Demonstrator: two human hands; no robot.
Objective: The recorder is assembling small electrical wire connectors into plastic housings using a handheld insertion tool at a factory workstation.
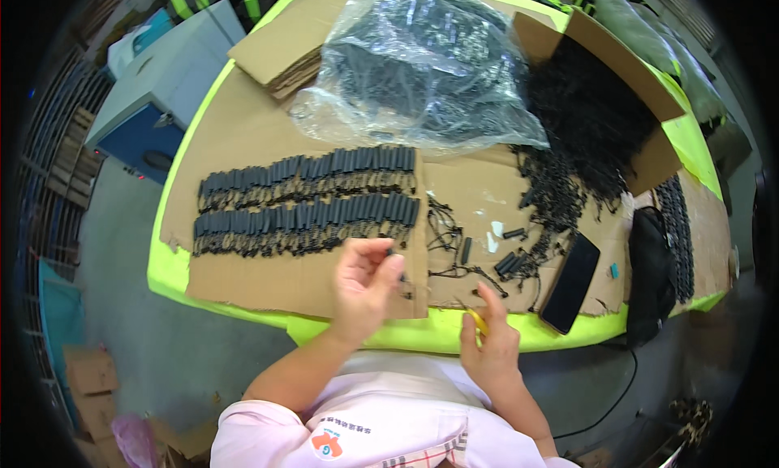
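Observation:
My left hand [365, 289] is raised over the cardboard's front edge, thumb and fingers pinched on a small black piece, perhaps a cord end; it is mostly hidden. My right hand [492, 342] is curled around a small yellow-handled tool [479, 322] with a thin tip, its kind unclear. To the left of my hands lie two rows of short black tubes [304, 216] with looped cords hanging from their near ends. Loose black cords [442, 232] spread ahead of my right hand, with a few single black tubes [466, 250] among them.
A clear plastic bag [430, 62] full of black items lies at the back. Right of it, an open cardboard box [661, 94] spills a heap of black cords [580, 135]. A dark phone [570, 283] and a black pouch-like item [652, 265] lie at right. Folded cardboard [280, 58] sits back left.

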